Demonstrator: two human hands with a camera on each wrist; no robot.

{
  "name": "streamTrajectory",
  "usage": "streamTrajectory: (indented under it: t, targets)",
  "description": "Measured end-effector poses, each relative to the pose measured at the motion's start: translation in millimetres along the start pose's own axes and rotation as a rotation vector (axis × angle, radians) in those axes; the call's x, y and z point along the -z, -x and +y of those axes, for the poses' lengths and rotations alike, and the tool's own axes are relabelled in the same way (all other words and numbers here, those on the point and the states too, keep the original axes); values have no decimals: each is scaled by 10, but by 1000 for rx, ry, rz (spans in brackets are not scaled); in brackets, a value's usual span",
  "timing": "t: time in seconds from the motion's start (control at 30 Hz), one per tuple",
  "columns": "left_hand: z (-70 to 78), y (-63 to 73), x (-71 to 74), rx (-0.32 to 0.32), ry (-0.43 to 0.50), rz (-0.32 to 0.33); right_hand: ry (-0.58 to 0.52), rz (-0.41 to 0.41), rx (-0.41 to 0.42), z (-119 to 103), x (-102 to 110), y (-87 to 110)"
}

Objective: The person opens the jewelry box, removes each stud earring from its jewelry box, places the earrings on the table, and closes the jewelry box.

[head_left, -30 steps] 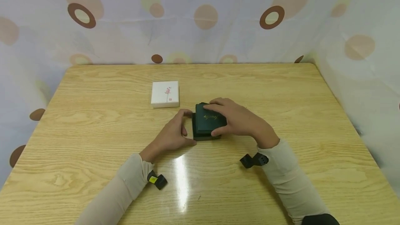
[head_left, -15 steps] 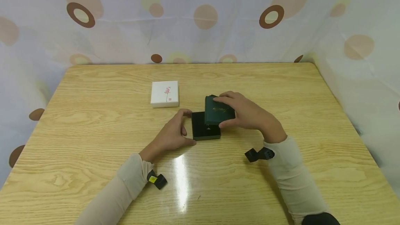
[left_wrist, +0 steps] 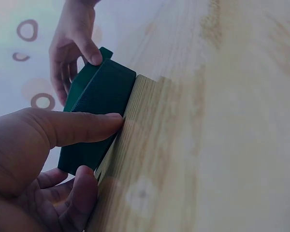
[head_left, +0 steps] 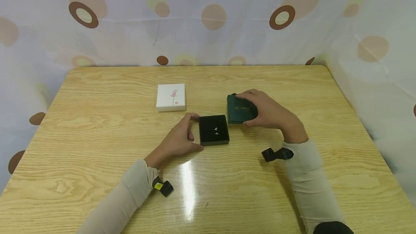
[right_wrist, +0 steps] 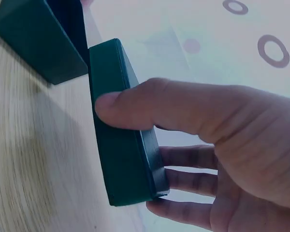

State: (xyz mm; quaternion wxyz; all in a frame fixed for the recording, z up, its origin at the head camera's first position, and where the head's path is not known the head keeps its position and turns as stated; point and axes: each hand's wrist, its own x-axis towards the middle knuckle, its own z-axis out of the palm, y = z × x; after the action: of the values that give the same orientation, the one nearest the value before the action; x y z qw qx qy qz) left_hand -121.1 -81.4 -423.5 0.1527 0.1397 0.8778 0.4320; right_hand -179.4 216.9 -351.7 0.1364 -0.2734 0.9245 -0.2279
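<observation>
A small dark green jewelry box base (head_left: 214, 142) stands on the table, lined with a black pad. On the pad lie two tiny silver star-shaped pieces (head_left: 216, 133), seemingly earrings. My left hand (head_left: 178, 139) holds the base from its left side, thumb at the near edge and fingers toward the far edge; in the left wrist view the thumb presses the base wall (left_wrist: 106, 87). My right hand (head_left: 269, 113) grips the dark green lid (head_left: 241, 110), marked with gold lettering, just right of the base. The right wrist view has the thumb on the lid's side (right_wrist: 123, 154).
A white square box (head_left: 171, 97) with a pink flower print sits behind and left of the base. The wooden table (head_left: 107, 118) meets a patterned curtain (head_left: 182, 31) at the back and right.
My right hand has lifted the lid off the base and carried it right and away from me, uncovering the pad and silver pieces. My left hand and the base have stayed put.
</observation>
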Motion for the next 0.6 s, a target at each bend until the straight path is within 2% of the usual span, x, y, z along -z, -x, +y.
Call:
streamTrajectory:
  t: [0.6]
  targets:
    - [7,3,2,1,-3,-3,-12,26,-108,354,5,-3]
